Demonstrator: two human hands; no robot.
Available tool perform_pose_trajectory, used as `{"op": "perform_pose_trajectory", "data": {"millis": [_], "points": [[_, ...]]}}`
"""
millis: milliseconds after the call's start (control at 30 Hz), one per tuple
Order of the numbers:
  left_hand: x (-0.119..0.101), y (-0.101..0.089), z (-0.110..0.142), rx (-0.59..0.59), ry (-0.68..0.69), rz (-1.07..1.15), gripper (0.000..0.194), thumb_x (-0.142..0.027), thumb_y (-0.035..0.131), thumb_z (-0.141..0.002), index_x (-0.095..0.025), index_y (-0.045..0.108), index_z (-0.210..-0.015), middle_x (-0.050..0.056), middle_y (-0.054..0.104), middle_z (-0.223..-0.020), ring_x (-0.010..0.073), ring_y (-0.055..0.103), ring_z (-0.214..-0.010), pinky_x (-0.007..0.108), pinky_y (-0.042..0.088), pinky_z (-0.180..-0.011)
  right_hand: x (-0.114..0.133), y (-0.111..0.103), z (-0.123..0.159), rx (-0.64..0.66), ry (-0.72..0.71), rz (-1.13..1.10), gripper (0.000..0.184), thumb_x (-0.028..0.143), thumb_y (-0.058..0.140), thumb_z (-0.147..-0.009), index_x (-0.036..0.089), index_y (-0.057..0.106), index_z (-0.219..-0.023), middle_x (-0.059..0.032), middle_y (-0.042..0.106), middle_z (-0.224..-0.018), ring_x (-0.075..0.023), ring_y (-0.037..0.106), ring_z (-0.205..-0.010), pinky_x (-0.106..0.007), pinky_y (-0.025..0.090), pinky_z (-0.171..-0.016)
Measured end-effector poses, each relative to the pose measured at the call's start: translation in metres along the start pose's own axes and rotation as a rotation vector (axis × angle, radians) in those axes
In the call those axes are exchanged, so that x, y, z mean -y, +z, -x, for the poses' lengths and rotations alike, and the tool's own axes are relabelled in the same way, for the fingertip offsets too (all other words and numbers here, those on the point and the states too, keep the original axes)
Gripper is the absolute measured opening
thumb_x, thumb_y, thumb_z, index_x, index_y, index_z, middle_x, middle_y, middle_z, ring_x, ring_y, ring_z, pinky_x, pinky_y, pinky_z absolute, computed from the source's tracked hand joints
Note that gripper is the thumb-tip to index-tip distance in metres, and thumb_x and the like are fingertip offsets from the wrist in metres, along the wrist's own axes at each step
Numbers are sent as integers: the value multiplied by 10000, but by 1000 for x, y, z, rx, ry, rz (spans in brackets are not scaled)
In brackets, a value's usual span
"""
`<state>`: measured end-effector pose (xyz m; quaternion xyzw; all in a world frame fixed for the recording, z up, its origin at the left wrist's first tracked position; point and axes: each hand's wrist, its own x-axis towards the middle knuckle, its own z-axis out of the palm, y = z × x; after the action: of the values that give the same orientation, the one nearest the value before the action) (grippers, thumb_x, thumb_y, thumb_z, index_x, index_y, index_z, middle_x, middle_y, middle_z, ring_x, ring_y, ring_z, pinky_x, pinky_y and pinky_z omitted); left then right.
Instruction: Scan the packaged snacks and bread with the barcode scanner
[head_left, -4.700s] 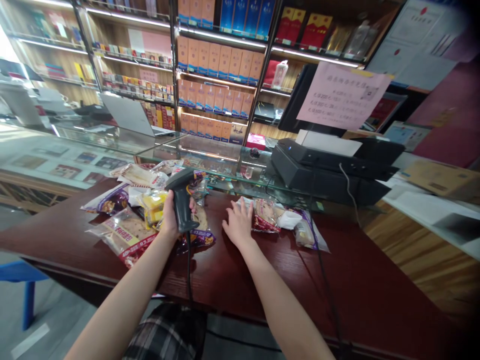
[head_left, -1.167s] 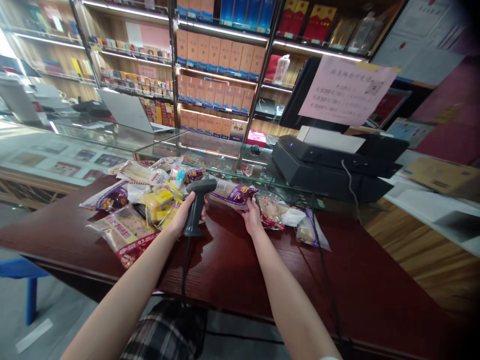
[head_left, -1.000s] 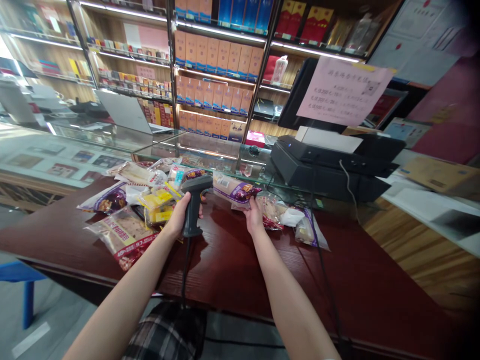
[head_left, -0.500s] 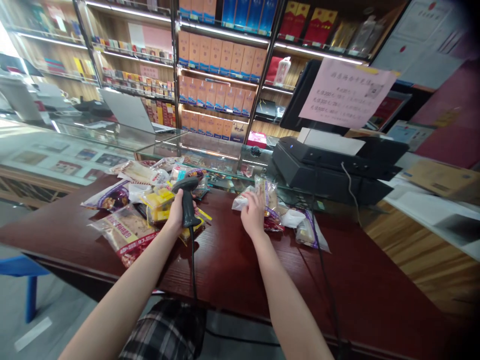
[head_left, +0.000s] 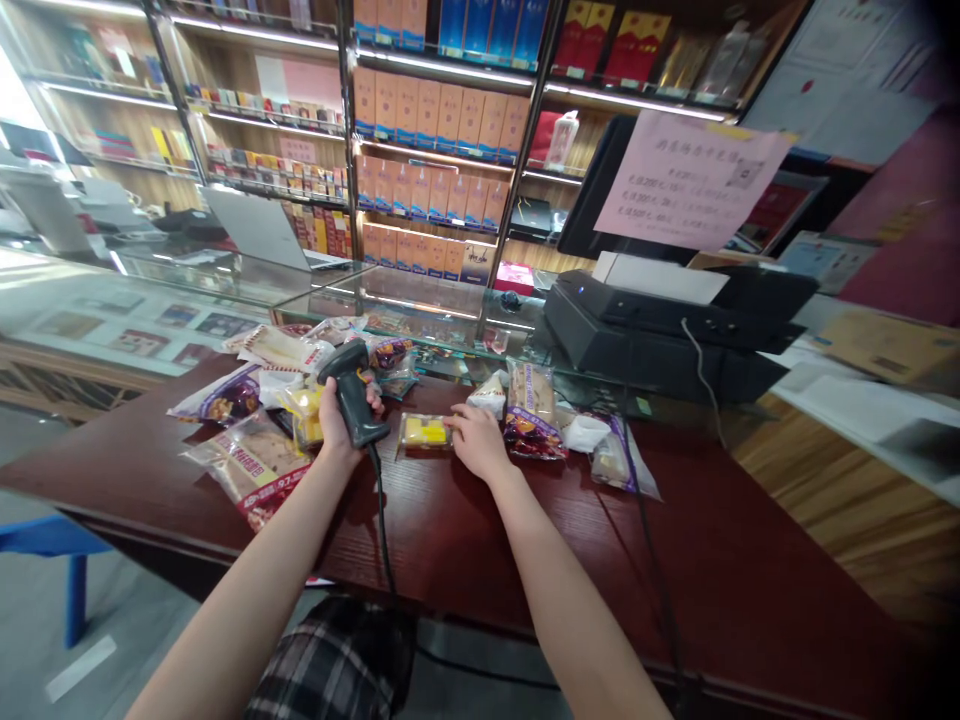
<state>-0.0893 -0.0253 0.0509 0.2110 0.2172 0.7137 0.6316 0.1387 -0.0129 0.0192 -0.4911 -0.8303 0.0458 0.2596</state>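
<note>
Lit shelving unit [head_left: 255, 42] spans the top of the frame. The dark red-brown desk [head_left: 450, 550] fills the lower half; its near edge slants from middle left toward lower right, and its far edge meets the glass counter [head_left: 424, 290] at centre. Glossy wood shows between the forearms, and more of it at lower right, past the right forearm. The black monitor [head_left: 581, 215] stands upper right, the silver laptop [head_left: 251, 225] upper left.

At left of centre, bagged breads [head_left: 251, 460] lie in an overlapping pile, one corner hanging near the desk's near edge. The left hand [head_left: 337, 420], in front of the pile, is closed around the handle of the black barcode scanner [head_left: 356, 395], its head up and its cable trailing to lower centre. The right hand [head_left: 480, 442], at centre, is half open, fingertips touching the right end of the clear pack with yellow label [head_left: 426, 431], flat on the wood; whether it grips cannot be told.

Counts: one scanner, one laptop, one monitor, one yellow-labelled pack by the right hand, one purple-printed bread bag [head_left: 531, 400] just right of that hand, four blue boxes [head_left: 478, 30] at top centre; the pile overlaps too much to count
</note>
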Motion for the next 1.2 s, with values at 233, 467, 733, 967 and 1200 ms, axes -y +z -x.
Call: {"op": "perform_pose_trajectory", "data": {"millis": [233, 467, 733, 967, 1200], "points": [[-3, 0, -2, -54, -63, 26, 511, -570, 337, -931, -127, 586, -879, 6, 505, -594, 100, 515, -508, 197, 473, -512, -6, 4, 3, 45, -72, -145, 418, 342, 604, -872, 230, 620, -1274, -97, 571, -1371, -258, 525, -1255, -432, 379, -1085], [-1, -2, -2, -26, -71, 8, 500, -547, 317, -946, -130, 591, -923, 10, 517, -609, 109, 523, -516, 207, 478, -511, -11, 10, 0, -105, 158, -237, 305, 241, 591, -832, 205, 675, -1123, -120, 647, -1221, -280, 573, -1149, -462, 397, -1033], [5, -2, -1, 141, -43, -200, 494, -602, 450, -881, -133, 604, -900, 2, 521, -586, 121, 530, -515, 220, 466, -513, -16, 7, -16, -372, 620, -1415, 254, 349, 618, -739, 220, 665, -953, 6, 714, -837, -185, 658, -762, -288, 518, -643], [17, 3, 9, 325, -218, -480, 513, -642, 519, -829, -143, 625, -880, 24, 573, -567, 133, 554, -495, 220, 420, -484, -17, 11, -18, -517, 608, -1624, 277, 274, 680, -741, 255, 633, -1014, 12, 724, -956, -151, 685, -828, -310, 555, -733], [27, -2, 9, 414, -393, -620, 557, -656, 497, -850, -131, 666, -932, 36, 582, -568, 137, 556, -476, 223, 386, -445, -15, 12, -18, -539, 601, -1711, 334, 263, 683, -736, 264, 575, -1052, 25, 729, -931, -146, 704, -791, -324, 570, -742]]}}
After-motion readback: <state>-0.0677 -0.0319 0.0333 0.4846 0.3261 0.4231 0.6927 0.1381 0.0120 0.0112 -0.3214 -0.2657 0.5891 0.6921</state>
